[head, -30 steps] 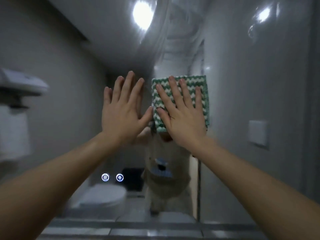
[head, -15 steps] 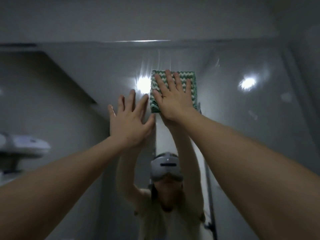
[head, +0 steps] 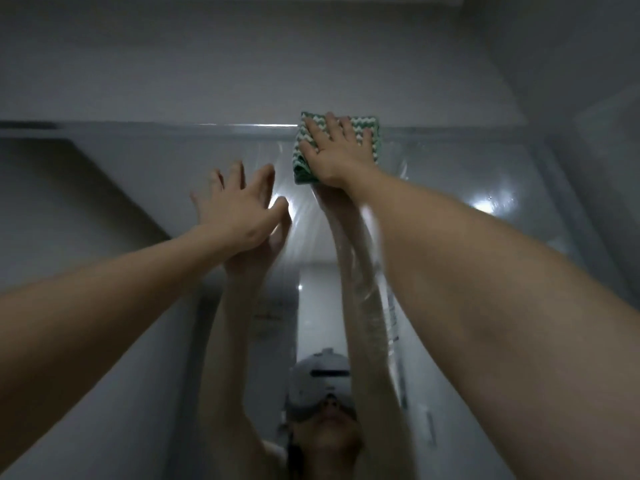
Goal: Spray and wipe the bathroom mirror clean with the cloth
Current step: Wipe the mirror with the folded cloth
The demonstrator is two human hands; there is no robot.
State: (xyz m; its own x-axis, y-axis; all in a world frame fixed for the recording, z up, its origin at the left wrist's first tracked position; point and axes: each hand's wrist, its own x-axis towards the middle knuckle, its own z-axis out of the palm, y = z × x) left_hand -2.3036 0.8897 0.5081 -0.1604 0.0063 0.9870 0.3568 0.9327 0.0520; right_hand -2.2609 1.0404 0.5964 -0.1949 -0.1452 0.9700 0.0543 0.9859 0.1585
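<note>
Two hands are being held up against the mirror (head: pixel 138 174). The green-and-white cloth (head: pixel 365 131) is being pressed flat at the mirror's top edge by the right hand (head: pixel 332 154), fingers straight. The left hand (head: pixel 239 209) is being kept open, fingers spread, holding nothing, lower left of the cloth.

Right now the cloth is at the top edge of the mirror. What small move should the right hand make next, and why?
Probably slide the cloth sideways along the top edge. The right hand presses it flat at the mirror frame's upper limit, so it cannot go higher; the left hand braces flat on the glass.
</note>
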